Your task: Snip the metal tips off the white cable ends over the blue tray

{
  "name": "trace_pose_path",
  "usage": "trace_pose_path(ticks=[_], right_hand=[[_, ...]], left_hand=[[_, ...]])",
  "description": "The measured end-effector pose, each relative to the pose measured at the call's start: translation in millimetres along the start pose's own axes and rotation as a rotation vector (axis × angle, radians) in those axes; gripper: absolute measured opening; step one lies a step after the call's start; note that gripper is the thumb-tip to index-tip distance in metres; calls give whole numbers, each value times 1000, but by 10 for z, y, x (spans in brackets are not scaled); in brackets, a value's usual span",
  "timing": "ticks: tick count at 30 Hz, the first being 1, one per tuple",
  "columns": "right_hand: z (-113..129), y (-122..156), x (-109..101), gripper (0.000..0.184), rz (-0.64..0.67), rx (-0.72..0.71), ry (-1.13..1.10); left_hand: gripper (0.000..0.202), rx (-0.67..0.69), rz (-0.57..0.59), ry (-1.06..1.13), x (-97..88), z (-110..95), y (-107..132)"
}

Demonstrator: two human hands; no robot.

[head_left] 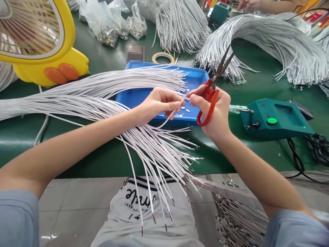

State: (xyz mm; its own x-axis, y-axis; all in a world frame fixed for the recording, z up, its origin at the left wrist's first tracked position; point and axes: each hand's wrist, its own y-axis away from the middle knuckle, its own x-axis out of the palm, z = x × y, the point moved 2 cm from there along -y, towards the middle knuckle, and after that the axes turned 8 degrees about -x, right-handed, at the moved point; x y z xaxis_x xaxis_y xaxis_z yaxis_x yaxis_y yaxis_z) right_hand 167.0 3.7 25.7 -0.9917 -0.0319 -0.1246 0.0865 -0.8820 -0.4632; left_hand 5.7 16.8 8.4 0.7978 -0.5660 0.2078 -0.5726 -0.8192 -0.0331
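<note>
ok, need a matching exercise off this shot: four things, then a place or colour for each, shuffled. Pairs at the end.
Things
1. Scissors
2. Tray
3. Tape
4. Fan

Places and colours
A. Yellow, upper left of the picture
B. A ring just past the far edge of something blue
C. Red handles, held in the right hand
D. Blue, with white scraps in it

Pairs: 1-C, 2-D, 3-B, 4-A

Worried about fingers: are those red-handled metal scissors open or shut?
Slightly open: in the right hand, the red-handled metal scissors show separated blade tips.
</note>
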Motion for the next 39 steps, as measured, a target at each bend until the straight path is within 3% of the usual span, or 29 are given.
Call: trace_pose_path(ticks=[7, 14, 24, 39], right_hand=[[38, 18, 2, 12, -38, -138, -43], [23, 30, -3, 12, -44, -247, 86], [17, 21, 34, 14, -8, -219, -97], [6, -24, 34, 22, 78, -58, 7]], left_hand=[[25, -24, -9, -26, 9, -8, 8], [23, 19, 4, -36, -2, 19, -8], [29, 18, -66, -83, -13, 23, -30], [30, -18, -140, -134, -3, 28, -36]])
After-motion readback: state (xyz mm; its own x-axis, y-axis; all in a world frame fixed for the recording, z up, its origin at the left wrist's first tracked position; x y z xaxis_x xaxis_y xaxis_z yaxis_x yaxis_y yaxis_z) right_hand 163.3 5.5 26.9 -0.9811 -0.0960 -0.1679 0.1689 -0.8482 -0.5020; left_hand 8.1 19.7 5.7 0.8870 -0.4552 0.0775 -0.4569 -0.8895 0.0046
